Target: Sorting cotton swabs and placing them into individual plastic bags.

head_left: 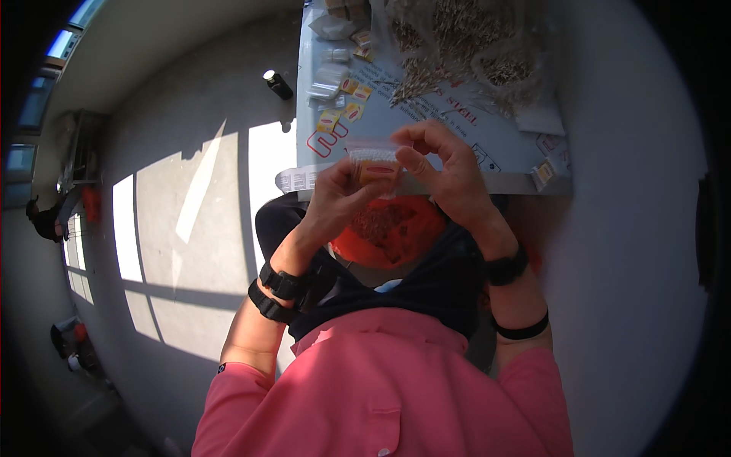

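Observation:
Over the near edge of the table, my left hand (335, 199) grips a small clear plastic bag (367, 146) by its lower left side. White cotton-swab tips and an orange-and-yellow card show through the bag's plastic. At the bag's upper right corner is my right hand (449, 164), its thumb and forefinger closed on the edge and its other fingers curled. Beyond, a large heap of thin-stemmed cotton swabs (457, 38) lies partly in clear plastic. Yellow-and-orange cards (329, 120) and stacks of clear bags (329, 80) are at the table's left side.
A filled small packet (543, 174) lies at the table's near right corner. Below the edge, between my knees, sits an orange-red bag or container (388, 232). A black bottle (279, 85) stands on the floor to the left. Farther left is another person (55, 219).

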### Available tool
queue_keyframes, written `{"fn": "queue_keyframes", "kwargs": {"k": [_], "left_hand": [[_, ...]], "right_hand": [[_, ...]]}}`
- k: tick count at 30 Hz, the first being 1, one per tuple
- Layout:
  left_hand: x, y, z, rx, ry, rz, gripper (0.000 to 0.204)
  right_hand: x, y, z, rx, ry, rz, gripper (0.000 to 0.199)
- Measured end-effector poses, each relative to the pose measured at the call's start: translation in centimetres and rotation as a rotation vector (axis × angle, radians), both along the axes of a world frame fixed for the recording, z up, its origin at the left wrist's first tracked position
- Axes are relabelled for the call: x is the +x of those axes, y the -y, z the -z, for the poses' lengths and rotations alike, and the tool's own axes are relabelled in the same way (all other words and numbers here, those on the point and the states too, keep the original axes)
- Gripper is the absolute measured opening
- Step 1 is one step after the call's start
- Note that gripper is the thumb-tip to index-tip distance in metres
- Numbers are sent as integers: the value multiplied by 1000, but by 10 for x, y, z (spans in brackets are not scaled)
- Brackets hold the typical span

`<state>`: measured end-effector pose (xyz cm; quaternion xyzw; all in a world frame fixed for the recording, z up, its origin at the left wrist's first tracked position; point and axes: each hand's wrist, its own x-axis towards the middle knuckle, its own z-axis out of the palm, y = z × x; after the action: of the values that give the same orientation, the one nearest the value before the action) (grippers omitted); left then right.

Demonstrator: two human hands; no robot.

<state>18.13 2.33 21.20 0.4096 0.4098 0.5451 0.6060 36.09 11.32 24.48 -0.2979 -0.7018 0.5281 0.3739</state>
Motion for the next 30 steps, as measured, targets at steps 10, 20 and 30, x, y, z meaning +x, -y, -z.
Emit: {"fn": "queue_keyframes", "kwargs": {"k": [10,20,30], "left_hand": [[2,12,-5,83,24,-43,30],[-11,-9,37,326,-673,-188,25],[-16,-26,133,117,-688,-180,20]], "right_hand": [[4,22,-9,38,-28,19,26],[-9,8,62,252,81,73,9],[-18,3,183,-78,115,175,7]]}}
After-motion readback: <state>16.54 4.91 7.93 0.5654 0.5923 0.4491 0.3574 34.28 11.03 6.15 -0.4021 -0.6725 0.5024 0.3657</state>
